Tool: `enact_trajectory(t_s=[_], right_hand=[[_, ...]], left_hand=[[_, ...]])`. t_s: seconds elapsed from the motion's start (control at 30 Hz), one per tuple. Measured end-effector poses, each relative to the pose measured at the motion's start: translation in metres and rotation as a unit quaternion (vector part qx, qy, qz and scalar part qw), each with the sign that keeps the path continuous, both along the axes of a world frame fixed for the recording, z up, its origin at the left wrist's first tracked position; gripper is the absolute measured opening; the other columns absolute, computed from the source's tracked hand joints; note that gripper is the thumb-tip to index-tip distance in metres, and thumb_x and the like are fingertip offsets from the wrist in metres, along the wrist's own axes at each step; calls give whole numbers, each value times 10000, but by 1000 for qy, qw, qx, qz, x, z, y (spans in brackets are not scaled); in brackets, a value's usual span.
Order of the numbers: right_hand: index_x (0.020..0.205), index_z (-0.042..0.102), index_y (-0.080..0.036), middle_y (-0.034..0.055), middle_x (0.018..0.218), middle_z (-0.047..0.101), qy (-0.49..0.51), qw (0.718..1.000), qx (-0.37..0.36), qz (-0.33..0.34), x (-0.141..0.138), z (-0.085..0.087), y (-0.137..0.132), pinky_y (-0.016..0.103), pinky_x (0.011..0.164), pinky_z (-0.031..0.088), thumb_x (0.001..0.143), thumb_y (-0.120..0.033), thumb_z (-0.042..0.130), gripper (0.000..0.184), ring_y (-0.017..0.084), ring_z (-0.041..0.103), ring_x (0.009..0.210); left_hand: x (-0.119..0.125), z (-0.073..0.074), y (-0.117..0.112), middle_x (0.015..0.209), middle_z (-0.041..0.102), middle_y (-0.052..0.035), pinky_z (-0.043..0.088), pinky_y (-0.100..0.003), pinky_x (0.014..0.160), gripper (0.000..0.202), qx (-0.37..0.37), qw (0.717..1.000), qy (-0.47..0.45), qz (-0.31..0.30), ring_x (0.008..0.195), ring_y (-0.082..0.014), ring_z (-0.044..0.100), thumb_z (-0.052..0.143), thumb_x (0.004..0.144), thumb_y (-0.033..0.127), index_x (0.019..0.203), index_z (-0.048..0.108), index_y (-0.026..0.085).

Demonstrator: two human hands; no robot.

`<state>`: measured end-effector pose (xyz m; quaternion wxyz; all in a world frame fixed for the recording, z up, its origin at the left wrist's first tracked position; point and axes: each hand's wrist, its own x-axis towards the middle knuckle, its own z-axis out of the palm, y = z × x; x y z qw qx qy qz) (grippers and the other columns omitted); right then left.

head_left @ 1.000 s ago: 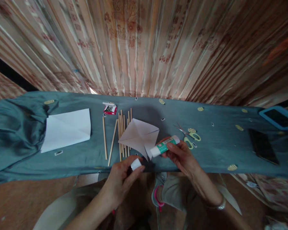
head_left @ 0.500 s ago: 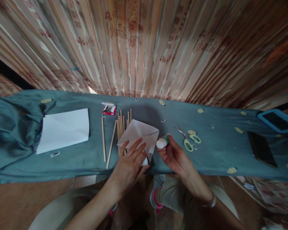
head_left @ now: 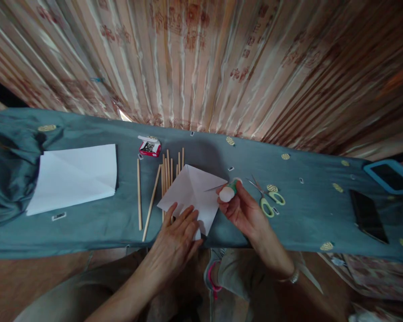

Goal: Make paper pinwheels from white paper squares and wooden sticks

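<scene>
While the left hand (head_left: 179,228) lay flat, fingers spread, on the near corner of a folded white paper square (head_left: 193,197), the right hand (head_left: 243,210) gripped a glue stick (head_left: 229,191) between thumb and fingers, its white tip held against the square's right-hand corner at about three o'clock. The square rested near the middle of a teal cloth (head_left: 87,223) that covered the long table, partly over a bundle of wooden sticks (head_left: 168,172) fanned out toward eleven o'clock; two more sticks lay apart from the bundle at nine o'clock of the square. A small red box (head_left: 150,147) with its lid open stood beyond the sticks at eleven o'clock. Green-handled scissors (head_left: 267,197) lay just past the right hand at three o'clock. Well to the left, at nine o'clock, was a larger creased white sheet (head_left: 74,176). Far right lay a dark phone (head_left: 367,214) and, beyond it at two o'clock, a blue-framed tablet (head_left: 391,175). A striped patterned curtain (head_left: 201,62) hung behind the table.
</scene>
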<state>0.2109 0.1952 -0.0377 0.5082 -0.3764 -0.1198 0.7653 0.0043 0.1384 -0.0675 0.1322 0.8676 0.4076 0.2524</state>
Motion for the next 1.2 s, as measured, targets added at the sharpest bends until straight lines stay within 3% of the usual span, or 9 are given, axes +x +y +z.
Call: enact_trajectory(t_s=[0.17,0.3,0.57,0.77,1.07,1.2], right_hand=[[806,698,-221,-13,787,733,-21,999,21,13,-11,-1,-5,187,497,526,627,-413,859,309,119,663,635],[781,713,-193,-3,773,724,-108,992,62,-12,-19,1,-5,187,534,534,579,-409,886,341,106,640,620],[798,724,-195,16,806,723,-307,938,154,-52,-19,-1,7,264,670,539,617,-399,848,300,142,647,717],[883,680,-197,26,847,728,-440,862,250,29,-25,-1,11,305,762,539,731,-367,751,239,174,671,784],[961,624,-215,33,927,709,-638,670,361,118,-32,-1,10,327,819,502,855,-321,622,150,203,663,879],[983,612,-219,43,939,706,-677,624,369,127,-34,-2,8,337,812,490,874,-336,590,161,218,656,886]], left_hand=[[0,9,0,1202,679,-158,320,-624,1096,153,-6,1000,-2,-2,1214,-314,583,496,913,198,1018,594,143],[2,11,2,1280,626,-192,333,-620,1093,137,-22,1000,8,3,1298,-336,503,520,907,204,993,596,129],[8,4,3,1328,575,-233,328,-598,1113,165,-55,998,3,-19,1340,-327,455,503,925,215,1036,565,110],[8,4,1,1328,568,-236,349,-593,1106,186,-38,999,5,-27,1347,-331,443,494,938,223,1072,541,102],[7,7,-1,1322,557,-276,361,-585,1110,191,-17,999,5,-32,1342,-349,445,494,926,191,1066,538,70],[7,7,-1,1338,558,-247,339,-561,1132,193,-32,999,6,-28,1353,-326,438,499,922,200,1073,547,88]])
